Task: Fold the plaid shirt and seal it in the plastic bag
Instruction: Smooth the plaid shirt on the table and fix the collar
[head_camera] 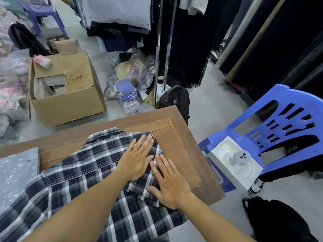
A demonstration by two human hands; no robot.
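Head view: the plaid shirt (pixel 83 175) lies on a wooden table (pixel 185 154). Left hand (pixel 138 159) and right hand (pixel 172 184), fingers flat and spread, press a sleeve fold. Next, likely fold the other side; the plastic bag (pixel 17 175) waits left.

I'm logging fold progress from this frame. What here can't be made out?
Head view only:
- Plaid shirt: hem cut off by the bottom edge; right side hidden under left hand and right hand.
- Plastic bag: cut off by the left edge; opening unseen.
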